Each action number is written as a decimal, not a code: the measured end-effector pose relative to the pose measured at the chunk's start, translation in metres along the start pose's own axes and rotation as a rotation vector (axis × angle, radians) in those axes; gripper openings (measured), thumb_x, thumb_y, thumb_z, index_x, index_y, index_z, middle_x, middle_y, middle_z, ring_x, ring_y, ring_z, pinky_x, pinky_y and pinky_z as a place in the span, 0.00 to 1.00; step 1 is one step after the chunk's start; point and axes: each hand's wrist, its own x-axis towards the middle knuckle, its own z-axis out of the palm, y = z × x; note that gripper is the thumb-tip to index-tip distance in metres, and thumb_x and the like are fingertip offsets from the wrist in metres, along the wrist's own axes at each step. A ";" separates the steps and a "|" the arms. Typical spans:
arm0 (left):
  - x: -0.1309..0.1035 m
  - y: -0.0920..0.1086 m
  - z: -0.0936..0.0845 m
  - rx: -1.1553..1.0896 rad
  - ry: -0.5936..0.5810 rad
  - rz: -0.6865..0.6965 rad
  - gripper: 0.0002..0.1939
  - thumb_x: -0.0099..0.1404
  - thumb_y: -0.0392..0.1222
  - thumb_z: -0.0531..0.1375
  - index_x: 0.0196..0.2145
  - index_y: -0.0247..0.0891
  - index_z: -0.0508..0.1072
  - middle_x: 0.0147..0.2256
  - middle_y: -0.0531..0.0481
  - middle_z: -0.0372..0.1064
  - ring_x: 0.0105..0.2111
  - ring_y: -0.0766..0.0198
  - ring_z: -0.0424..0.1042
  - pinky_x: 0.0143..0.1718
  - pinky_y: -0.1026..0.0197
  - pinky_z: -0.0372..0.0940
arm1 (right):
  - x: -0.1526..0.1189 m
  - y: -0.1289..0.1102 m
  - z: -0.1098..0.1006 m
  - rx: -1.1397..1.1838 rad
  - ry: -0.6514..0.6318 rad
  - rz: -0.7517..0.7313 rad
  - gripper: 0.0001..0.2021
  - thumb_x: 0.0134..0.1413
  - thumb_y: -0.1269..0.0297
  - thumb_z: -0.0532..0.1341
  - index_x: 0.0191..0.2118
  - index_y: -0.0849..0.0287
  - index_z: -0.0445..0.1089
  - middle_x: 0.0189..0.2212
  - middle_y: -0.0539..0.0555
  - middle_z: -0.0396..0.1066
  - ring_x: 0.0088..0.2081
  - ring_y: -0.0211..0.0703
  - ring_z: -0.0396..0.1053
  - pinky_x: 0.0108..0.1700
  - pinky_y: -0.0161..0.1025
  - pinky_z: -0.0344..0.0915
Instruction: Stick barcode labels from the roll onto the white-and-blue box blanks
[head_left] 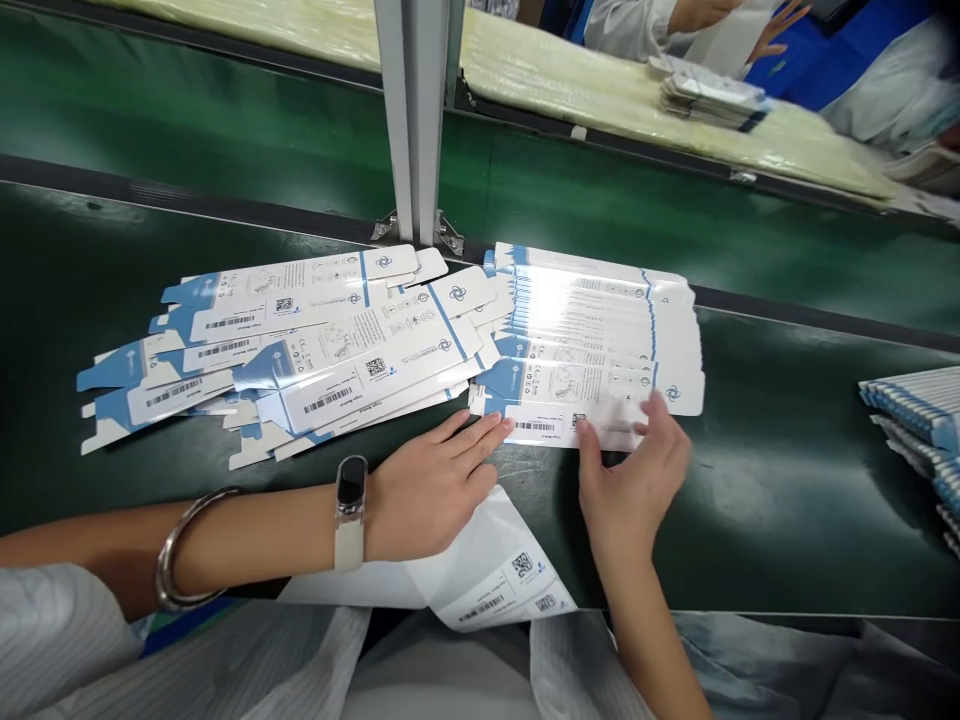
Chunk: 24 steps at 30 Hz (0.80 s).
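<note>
Two bare hands work at the near edge of a fanned row of flat cartons (592, 330) on a dark green counter (780, 460). The left hand (435, 490), palm down, has its fingers extended and nearly together, their tips at the left end of the nearest carton (551, 425). The right hand (637, 470) has its thumb parted from its bent fingers, thumb tip at that carton's near edge, fingers over its right part; nothing is seen pinched between them.

The row stands close to the counter's far edge, just right of a metal post (420, 120). To its left, a looser pile of cartons (300, 350) lies askew, its right end meeting the row. A sheet of labels (495, 570) passes beneath the left hand and wrist, one corner reaching over the counter's near edge.

Green surface runs from the row's right end to another stack of cartons (926, 420) at the counter's right side, and between the right hand and the label sheet. Beyond the far rail, another person's hands (776, 35) hold white material (727, 45).
</note>
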 end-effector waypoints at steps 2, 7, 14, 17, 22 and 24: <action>0.000 0.000 0.001 0.024 0.023 0.006 0.07 0.63 0.35 0.53 0.34 0.30 0.69 0.61 0.34 0.48 0.63 0.50 0.46 0.62 0.47 0.47 | 0.000 0.000 0.003 -0.066 0.069 -0.024 0.38 0.52 0.50 0.58 0.62 0.67 0.46 0.57 0.72 0.53 0.55 0.63 0.57 0.50 0.61 0.56; 0.000 0.000 0.003 0.075 0.060 0.025 0.08 0.64 0.37 0.53 0.34 0.29 0.69 0.58 0.32 0.55 0.61 0.50 0.50 0.60 0.48 0.49 | -0.011 -0.029 0.017 -0.009 -0.056 -0.110 0.51 0.48 0.41 0.56 0.65 0.68 0.29 0.64 0.75 0.32 0.64 0.65 0.33 0.57 0.66 0.42; 0.000 0.000 0.002 0.094 0.022 0.029 0.13 0.66 0.37 0.49 0.37 0.27 0.70 0.60 0.30 0.49 0.61 0.48 0.49 0.59 0.46 0.51 | 0.003 0.007 0.017 -0.051 -0.072 0.124 0.48 0.50 0.38 0.51 0.64 0.73 0.36 0.63 0.75 0.33 0.64 0.71 0.33 0.57 0.69 0.32; -0.001 -0.001 0.004 0.091 0.023 0.034 0.13 0.67 0.37 0.49 0.38 0.27 0.69 0.60 0.31 0.48 0.62 0.48 0.49 0.59 0.46 0.51 | 0.011 0.030 0.009 -0.029 -0.056 0.179 0.45 0.52 0.42 0.50 0.64 0.75 0.38 0.62 0.76 0.41 0.63 0.70 0.39 0.57 0.69 0.35; -0.002 -0.001 0.009 0.109 0.087 0.022 0.15 0.68 0.39 0.47 0.38 0.28 0.70 0.60 0.33 0.52 0.61 0.50 0.52 0.59 0.47 0.52 | 0.006 0.034 -0.004 0.083 0.013 0.127 0.42 0.48 0.45 0.58 0.60 0.74 0.51 0.54 0.73 0.59 0.53 0.66 0.60 0.52 0.60 0.56; -0.004 0.000 0.009 0.124 0.120 0.031 0.14 0.67 0.40 0.47 0.38 0.30 0.70 0.59 0.35 0.54 0.60 0.50 0.54 0.58 0.47 0.53 | 0.002 0.032 -0.013 0.175 0.121 0.120 0.38 0.46 0.47 0.60 0.56 0.74 0.58 0.53 0.73 0.59 0.54 0.67 0.58 0.53 0.60 0.54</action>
